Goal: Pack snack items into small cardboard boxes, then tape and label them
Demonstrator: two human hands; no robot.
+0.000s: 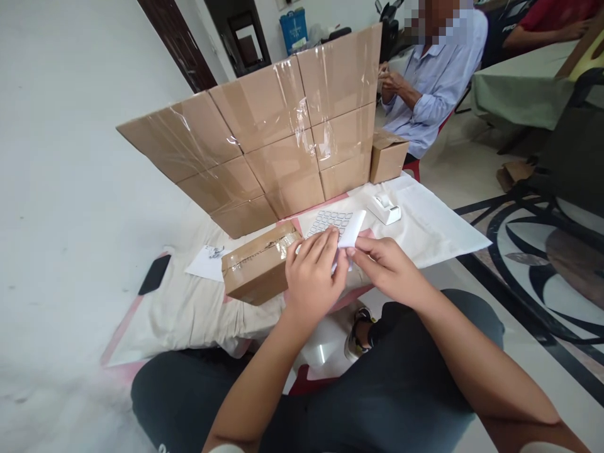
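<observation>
A white sheet of paper printed with rows of dark outlined shapes lies at the table's front edge. Its right part is folded over into a plain white flap. My left hand grips the sheet near the fold, fingers laid over it and thumb at its near edge. At the flap's lower right corner, my right hand pinches the paper between thumb and fingers. A taped cardboard box is just left of my left hand. Beyond the sheet stands a white tape dispenser.
A tall cardboard partition rises across the table's back. Beside it is a small carton. A black phone and another paper lie left on the cloth. Behind sits a person in a blue shirt.
</observation>
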